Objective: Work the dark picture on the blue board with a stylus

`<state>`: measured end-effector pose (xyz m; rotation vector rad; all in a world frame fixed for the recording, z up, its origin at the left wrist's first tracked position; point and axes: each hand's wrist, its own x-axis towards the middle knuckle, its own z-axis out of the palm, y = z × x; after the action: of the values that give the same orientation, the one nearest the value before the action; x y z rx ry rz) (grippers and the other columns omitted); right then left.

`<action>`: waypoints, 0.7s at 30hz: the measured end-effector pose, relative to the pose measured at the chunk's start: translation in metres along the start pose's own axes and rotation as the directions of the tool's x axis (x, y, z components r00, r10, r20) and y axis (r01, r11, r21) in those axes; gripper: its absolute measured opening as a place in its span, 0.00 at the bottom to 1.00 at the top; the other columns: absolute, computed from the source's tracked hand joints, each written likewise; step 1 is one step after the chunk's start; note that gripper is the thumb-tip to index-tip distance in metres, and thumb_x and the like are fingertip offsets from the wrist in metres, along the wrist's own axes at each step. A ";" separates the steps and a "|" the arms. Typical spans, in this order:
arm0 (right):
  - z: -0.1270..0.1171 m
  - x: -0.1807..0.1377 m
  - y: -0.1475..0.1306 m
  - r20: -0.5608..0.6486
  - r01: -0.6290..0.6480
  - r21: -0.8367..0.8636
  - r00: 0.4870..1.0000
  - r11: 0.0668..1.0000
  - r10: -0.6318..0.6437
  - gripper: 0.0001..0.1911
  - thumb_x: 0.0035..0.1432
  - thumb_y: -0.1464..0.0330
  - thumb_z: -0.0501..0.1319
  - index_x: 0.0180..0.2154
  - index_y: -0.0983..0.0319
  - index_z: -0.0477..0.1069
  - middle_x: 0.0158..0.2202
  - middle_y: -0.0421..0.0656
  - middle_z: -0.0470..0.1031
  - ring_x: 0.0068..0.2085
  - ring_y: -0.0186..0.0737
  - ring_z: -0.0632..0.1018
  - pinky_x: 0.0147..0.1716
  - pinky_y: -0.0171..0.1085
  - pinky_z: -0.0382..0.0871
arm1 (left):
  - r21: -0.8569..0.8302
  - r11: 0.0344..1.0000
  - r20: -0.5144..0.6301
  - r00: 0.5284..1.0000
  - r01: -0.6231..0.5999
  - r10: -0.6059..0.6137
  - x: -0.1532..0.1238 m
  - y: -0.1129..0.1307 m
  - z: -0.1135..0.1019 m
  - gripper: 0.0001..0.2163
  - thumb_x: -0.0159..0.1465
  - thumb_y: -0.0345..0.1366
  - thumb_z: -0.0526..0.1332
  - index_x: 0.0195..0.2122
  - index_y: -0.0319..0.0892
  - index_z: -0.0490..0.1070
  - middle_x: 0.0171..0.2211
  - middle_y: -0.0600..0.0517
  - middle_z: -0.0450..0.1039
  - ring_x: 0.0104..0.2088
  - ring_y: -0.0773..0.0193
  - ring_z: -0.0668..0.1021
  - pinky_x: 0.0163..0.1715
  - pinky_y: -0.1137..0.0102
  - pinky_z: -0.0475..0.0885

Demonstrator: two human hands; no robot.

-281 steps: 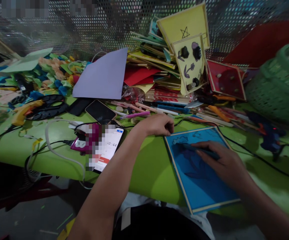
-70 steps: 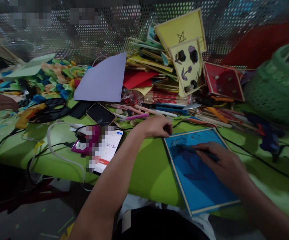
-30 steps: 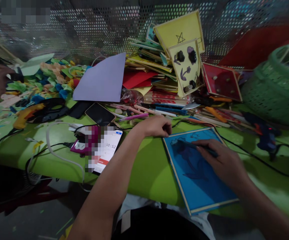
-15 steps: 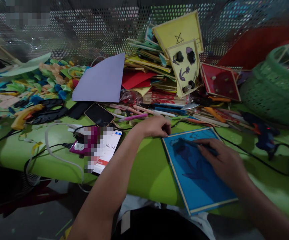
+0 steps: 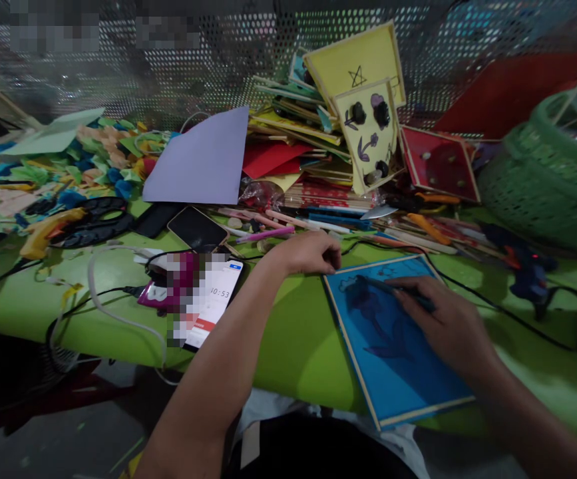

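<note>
A blue picture (image 5: 418,379) with a pale stick border lies at a tilt on the green table, its near edge reaching the table's front. Dark drawing shows on it: a flower with a stem and leaves, and cloud-like outlines along the top. My right hand (image 5: 448,326) is closed around a dark pen (image 5: 408,294), whose tip is at the flower head. At the picture's upper left corner, my left hand (image 5: 313,253) is curled with its fingertips against the border. Its fingers are partly hidden.
Behind are a lavender sheet (image 5: 203,159), framed pictures (image 5: 368,133), and many pens and sticks. A green basket (image 5: 542,179) and a glue gun (image 5: 522,259) stand right. Left are a lit phone (image 5: 213,293), a dark phone (image 5: 197,229), cables, a yellow-handled tool (image 5: 48,233) and paper scraps.
Both hands and the picture stay nearly where they were. The timer on the lit phone has advanced by one second.
</note>
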<state>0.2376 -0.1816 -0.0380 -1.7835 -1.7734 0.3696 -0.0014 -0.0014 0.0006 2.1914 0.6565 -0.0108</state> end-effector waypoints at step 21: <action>0.001 -0.001 0.000 0.030 0.019 -0.002 0.999 1.000 -0.019 0.17 0.70 0.53 0.57 0.47 0.54 0.80 0.44 0.45 0.85 0.46 0.50 0.84 0.48 0.48 0.77 | 0.006 1.000 0.000 1.000 0.000 0.000 -0.001 0.001 -0.001 0.08 0.61 0.27 0.67 0.41 0.38 0.82 0.39 0.48 0.84 0.38 0.64 0.82 0.37 0.71 0.71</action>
<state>0.2371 -0.1822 -0.0389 -1.7705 -1.8110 0.3888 -0.0020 -0.0015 0.0021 2.1967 0.6573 -0.0133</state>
